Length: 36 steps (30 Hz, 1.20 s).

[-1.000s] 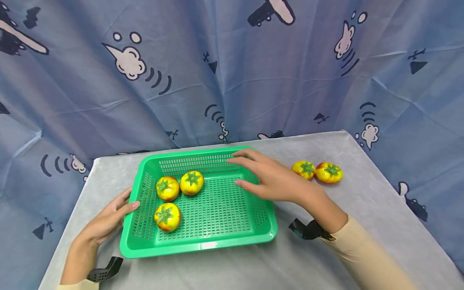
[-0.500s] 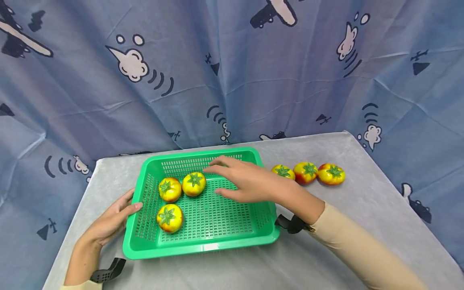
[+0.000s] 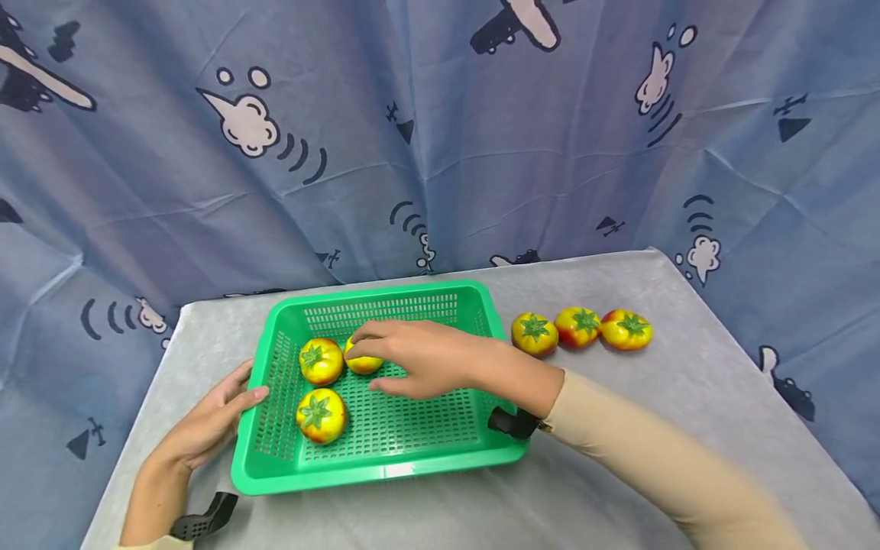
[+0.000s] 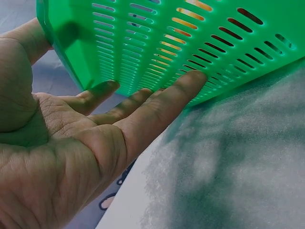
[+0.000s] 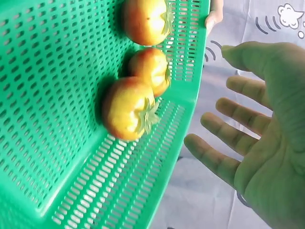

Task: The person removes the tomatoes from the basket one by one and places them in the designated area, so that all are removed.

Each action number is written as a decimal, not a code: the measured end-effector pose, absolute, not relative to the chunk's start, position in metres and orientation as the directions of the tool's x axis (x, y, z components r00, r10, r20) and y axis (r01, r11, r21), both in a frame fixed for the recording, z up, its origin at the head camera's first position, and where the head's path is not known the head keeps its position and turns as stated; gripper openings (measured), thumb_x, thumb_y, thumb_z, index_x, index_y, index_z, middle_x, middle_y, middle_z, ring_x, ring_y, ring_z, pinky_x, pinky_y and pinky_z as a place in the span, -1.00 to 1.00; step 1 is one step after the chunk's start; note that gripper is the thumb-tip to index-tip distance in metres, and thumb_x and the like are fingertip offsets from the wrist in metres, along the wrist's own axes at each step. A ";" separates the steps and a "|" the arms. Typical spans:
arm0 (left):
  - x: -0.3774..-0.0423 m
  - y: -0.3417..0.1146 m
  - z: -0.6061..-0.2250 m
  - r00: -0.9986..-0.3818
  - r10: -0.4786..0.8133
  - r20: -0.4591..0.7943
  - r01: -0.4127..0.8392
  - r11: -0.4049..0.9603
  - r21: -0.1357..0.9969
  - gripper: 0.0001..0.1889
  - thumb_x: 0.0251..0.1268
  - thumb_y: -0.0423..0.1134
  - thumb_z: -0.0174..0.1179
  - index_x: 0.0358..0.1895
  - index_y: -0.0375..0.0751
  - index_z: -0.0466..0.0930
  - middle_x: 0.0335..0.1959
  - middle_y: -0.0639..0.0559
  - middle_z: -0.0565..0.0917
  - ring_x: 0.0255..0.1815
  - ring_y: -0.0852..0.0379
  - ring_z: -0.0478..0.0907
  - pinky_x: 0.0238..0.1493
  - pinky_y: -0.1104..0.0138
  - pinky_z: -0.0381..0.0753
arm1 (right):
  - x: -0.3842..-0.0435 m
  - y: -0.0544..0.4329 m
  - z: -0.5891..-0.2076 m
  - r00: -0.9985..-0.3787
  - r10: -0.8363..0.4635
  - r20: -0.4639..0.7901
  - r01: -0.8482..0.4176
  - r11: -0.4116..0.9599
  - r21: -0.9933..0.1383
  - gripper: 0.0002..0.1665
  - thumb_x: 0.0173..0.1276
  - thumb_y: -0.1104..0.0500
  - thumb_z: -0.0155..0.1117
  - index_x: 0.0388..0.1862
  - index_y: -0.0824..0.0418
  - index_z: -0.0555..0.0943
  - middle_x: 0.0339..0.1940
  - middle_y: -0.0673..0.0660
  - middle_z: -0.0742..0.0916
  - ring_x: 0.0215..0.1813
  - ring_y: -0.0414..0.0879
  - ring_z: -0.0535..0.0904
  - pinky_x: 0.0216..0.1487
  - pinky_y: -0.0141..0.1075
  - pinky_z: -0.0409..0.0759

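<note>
The left hand (image 3: 215, 412) pinches the left side of the basket (image 3: 385, 468), seemingly to steady it; three fruits (image 3: 321, 416) sit inside near the wide, empty right hand (image 3: 419, 357), three other fruits (image 3: 535, 334) right of the basket.

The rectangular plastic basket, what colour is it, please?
The rectangular plastic basket is bright green, shown best in the head view.

No readable text
The curtain (image 3: 440, 130) in the upper frame shows printed clouds (image 3: 249, 126) and curved strokes (image 3: 300, 152), no legible words or numbers.
</note>
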<state>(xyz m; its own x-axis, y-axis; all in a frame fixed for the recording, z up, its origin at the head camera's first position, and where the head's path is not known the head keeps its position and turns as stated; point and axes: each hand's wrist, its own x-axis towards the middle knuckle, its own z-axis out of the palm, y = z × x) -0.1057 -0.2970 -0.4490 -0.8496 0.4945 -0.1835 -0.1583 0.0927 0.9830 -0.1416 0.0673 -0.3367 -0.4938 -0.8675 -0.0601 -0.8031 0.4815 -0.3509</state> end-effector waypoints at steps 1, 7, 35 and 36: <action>-0.106 -0.296 -0.449 -0.850 0.494 -0.182 -0.156 0.095 0.983 -0.21 0.75 -0.26 -0.11 0.72 -0.36 -0.43 0.37 0.23 0.45 0.22 0.13 0.72 0.15 0.16 0.81 | -0.142 0.065 -0.337 -0.486 -0.872 -0.062 -0.808 0.475 -0.349 -0.45 0.60 -0.03 0.29 0.49 0.03 0.54 0.52 0.00 0.54 0.50 -0.10 0.51 0.47 -0.22 0.59; -0.105 -0.298 -0.451 -0.852 0.491 -0.182 -0.155 0.095 0.983 -0.21 0.75 -0.27 -0.11 0.71 -0.38 -0.44 0.36 0.26 0.45 0.22 0.16 0.71 0.14 0.17 0.81 | -0.143 0.041 -0.345 -0.450 -0.883 -0.135 -0.820 0.469 -0.328 -0.43 0.60 -0.05 0.29 0.52 -0.02 0.52 0.50 0.01 0.55 0.47 -0.12 0.52 0.48 -0.25 0.57; -0.104 -0.300 -0.454 -0.827 0.542 -0.151 -0.153 0.042 0.987 -0.25 0.77 -0.31 -0.21 0.71 -0.36 -0.47 0.36 0.33 0.52 0.26 0.17 0.70 0.15 0.14 0.81 | -0.144 -0.028 -0.377 -0.357 -0.854 -0.378 -0.860 0.459 -0.224 -0.19 0.53 -0.21 0.32 0.66 -0.08 0.33 0.51 0.03 0.50 0.29 -0.22 0.56 0.39 -0.41 0.55; -0.105 -0.300 -0.454 -0.824 0.545 -0.153 -0.156 0.041 0.987 -0.25 0.77 -0.31 -0.20 0.71 -0.35 -0.48 0.36 0.33 0.52 0.26 0.17 0.70 0.14 0.13 0.81 | -0.144 -0.029 -0.377 -0.359 -0.852 -0.381 -0.859 0.461 -0.224 -0.18 0.53 -0.21 0.33 0.67 -0.10 0.32 0.51 0.02 0.49 0.29 -0.23 0.55 0.40 -0.41 0.55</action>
